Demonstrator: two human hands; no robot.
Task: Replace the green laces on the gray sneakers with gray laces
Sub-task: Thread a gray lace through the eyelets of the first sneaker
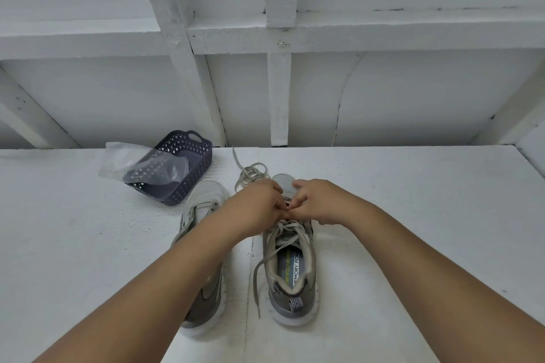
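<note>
Well, at ten o'clock I see a dark perforated plastic basket [188, 169] draped with crinkled clear film [141, 165]. Next, the left mesh sneaker [203, 215]. At centre my left hand [259, 206] and right hand [318, 203] pinch the flat gray lace [283, 228] over the right sneaker [292, 268]; loose lace coils at twelve.

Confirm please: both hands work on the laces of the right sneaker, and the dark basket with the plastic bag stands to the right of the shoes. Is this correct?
Not quite. The head view shows the basket with the plastic bag to the left of the shoes. The rest holds: left hand and right hand work on the right sneaker.
</note>
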